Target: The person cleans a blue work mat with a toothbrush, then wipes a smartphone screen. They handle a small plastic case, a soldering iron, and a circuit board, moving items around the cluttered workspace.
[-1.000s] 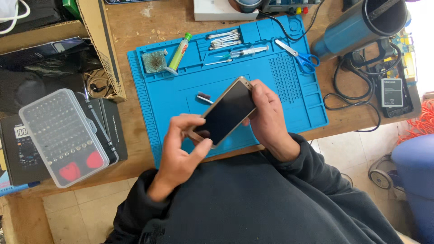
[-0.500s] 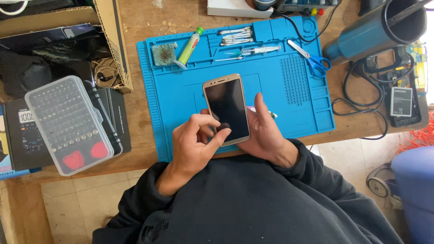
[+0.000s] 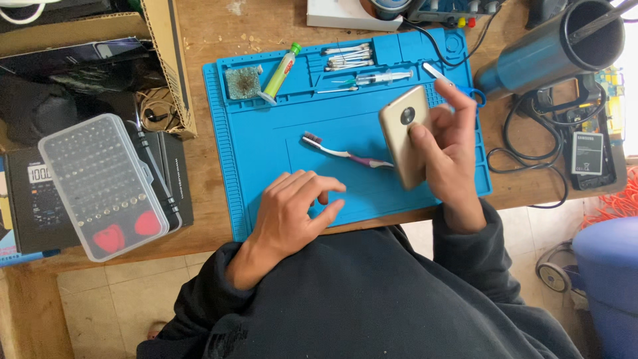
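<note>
A wooden desk carries a blue silicone repair mat. At its left stands a clear plastic case of screwdriver bits. Over the right part of the mat the right hand grips a gold smartphone, its back with the round camera turned up, above the mat. The left hand rests with loosely curled, empty fingers on the near edge of the mat. Between the hands lies a toothbrush.

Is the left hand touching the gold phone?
Apart. The head view shows the left hand resting on the blue mat, while the right hand alone holds the gold phone.
</note>
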